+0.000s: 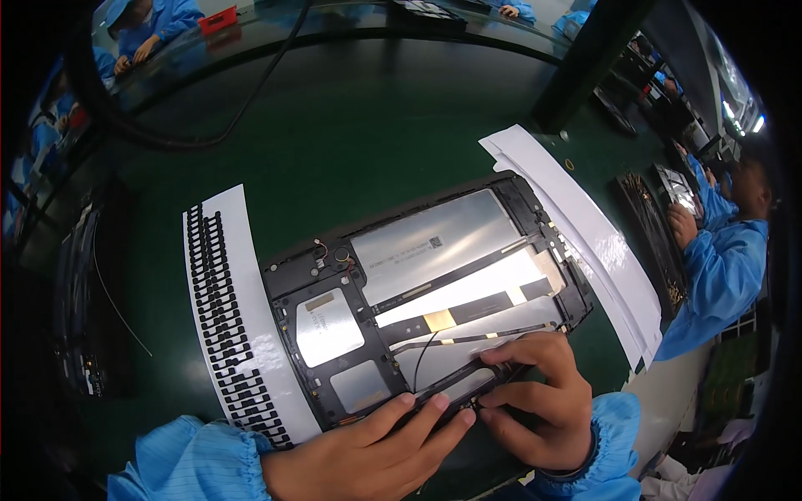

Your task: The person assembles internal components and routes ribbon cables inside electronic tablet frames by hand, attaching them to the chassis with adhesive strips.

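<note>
An opened tablet [334, 284] lies tilted on the bench, its inside facing up. Its black frame holds silver metal plates, and a dark ribbon cable [476, 313] with yellow tape pieces crosses the middle. My left hand [368, 455] lies with fingers stretched over the tablet's near edge. Beside it, my right hand [543, 409] is closed, fingers bent at the near right edge around a black strip with a silvery face [469, 385]. What sits between the right fingertips is too small and hidden to make out. A thin black wire [420, 355] runs up from near this strip.
On the left, a white sheet [219, 309] carries rows of small black stickers. More white sheets [585, 225] lie to the right of the tablet. Dark parts [79, 309] stand at the far left on the green bench [376, 117]. At right, a blue-sleeved co-worker [718, 250] handles another device.
</note>
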Demonstrator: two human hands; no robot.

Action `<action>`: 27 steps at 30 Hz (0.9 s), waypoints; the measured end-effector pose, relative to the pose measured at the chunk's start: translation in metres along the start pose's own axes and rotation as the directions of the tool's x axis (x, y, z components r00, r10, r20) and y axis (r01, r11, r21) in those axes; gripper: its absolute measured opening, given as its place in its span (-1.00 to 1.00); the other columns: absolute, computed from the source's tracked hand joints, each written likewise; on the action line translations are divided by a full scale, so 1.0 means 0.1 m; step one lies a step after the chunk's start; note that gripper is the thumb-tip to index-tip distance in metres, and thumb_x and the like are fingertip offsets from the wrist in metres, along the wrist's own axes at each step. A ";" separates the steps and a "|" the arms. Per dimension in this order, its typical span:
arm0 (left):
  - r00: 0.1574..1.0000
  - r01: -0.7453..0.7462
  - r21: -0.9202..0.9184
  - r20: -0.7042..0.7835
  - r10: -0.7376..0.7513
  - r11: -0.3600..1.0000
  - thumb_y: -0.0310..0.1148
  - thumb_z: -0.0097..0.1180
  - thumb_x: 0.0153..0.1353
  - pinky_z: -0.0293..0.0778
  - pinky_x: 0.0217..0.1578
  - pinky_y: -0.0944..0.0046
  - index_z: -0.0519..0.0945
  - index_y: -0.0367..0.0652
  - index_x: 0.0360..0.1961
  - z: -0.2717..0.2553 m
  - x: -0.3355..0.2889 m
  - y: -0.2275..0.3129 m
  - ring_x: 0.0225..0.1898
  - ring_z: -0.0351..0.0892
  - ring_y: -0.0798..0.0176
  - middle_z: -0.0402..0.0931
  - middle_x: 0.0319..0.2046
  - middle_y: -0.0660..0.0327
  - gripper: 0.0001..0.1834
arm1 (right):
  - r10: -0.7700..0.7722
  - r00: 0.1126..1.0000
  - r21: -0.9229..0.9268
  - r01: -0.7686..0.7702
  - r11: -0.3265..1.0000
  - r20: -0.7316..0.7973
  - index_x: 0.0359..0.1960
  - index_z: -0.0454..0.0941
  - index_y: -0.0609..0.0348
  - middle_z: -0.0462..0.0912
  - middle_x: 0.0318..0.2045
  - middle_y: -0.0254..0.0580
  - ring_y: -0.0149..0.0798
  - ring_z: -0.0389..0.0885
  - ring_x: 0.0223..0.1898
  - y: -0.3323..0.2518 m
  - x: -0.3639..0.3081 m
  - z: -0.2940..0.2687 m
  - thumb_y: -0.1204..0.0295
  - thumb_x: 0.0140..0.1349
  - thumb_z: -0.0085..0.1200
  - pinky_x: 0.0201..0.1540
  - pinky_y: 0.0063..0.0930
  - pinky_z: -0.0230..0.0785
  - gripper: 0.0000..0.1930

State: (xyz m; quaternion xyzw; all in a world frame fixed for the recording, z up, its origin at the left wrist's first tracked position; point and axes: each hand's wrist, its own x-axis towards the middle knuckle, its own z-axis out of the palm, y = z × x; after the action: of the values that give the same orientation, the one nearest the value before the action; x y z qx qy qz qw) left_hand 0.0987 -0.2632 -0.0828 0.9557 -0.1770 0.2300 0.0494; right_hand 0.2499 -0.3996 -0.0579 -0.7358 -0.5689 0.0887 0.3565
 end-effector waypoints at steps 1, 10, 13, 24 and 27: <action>1.000 0.000 0.002 0.007 -0.001 1.000 -0.37 -0.16 0.03 0.19 0.00 0.20 0.51 -0.29 -0.28 0.00 0.00 0.00 -0.02 0.32 0.16 0.34 -0.03 0.13 -0.71 | -0.022 1.000 0.006 0.022 1.000 0.002 -0.61 0.48 0.22 0.49 -0.27 -0.07 -0.13 0.40 -0.24 0.02 -0.01 0.01 0.60 -0.33 0.13 -0.24 -0.41 0.26 -0.85; 0.871 0.277 -0.281 -0.331 -0.364 0.919 -0.40 -0.16 0.01 0.19 0.06 0.16 0.50 -0.35 -0.32 0.22 0.05 0.21 -0.02 0.33 0.11 0.35 -0.05 0.05 -0.72 | -0.069 0.997 -0.023 0.068 0.997 -0.044 -0.60 0.49 0.24 0.53 -0.42 -0.18 -0.14 0.41 -0.29 -0.05 0.05 0.05 0.66 -0.35 0.11 -0.23 -0.37 0.28 -0.83; 0.918 0.228 -0.295 -0.253 -0.306 0.928 -0.39 -0.15 -0.01 0.20 0.05 0.16 0.50 -0.35 -0.33 0.16 0.05 0.11 -0.02 0.34 0.10 0.35 -0.06 0.04 -0.72 | -0.121 0.992 -0.091 0.117 0.989 -0.036 -0.61 0.49 0.24 0.52 -0.44 -0.19 -0.14 0.41 -0.30 -0.03 0.07 0.02 0.67 -0.38 0.10 -0.25 -0.38 0.30 -0.82; 0.902 0.369 -0.177 -0.167 -0.397 0.912 -0.36 0.09 -0.07 0.16 0.02 -0.02 0.40 -0.32 -0.12 -0.41 -0.46 -0.58 0.03 0.25 -0.13 0.32 -0.06 -0.10 -0.55 | -0.243 0.970 -0.027 0.243 0.970 0.017 -0.45 0.48 0.24 0.45 -0.45 -0.08 -0.06 0.41 -0.37 -0.27 0.66 0.04 0.60 -0.19 0.09 -0.31 -0.33 0.27 -0.81; 0.736 0.665 0.023 -0.186 -0.650 0.746 -0.31 0.09 -0.04 0.11 0.06 0.00 0.36 -0.39 -0.10 -0.41 -0.76 -0.78 0.05 0.21 -0.15 0.28 -0.04 -0.15 -0.51 | -0.266 0.963 0.144 0.257 0.956 0.046 -0.55 0.49 0.29 0.48 -0.52 -0.02 -0.01 0.45 -0.43 -0.51 1.32 0.60 0.52 -0.09 -0.05 -0.35 -0.25 0.31 -0.90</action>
State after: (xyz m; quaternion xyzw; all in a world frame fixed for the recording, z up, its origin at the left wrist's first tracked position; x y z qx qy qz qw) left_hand 0.0464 -0.1595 -0.0815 0.9351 0.1872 0.2839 0.0999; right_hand 0.2226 -0.2497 -0.0335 -0.6245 -0.6652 0.1034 0.3960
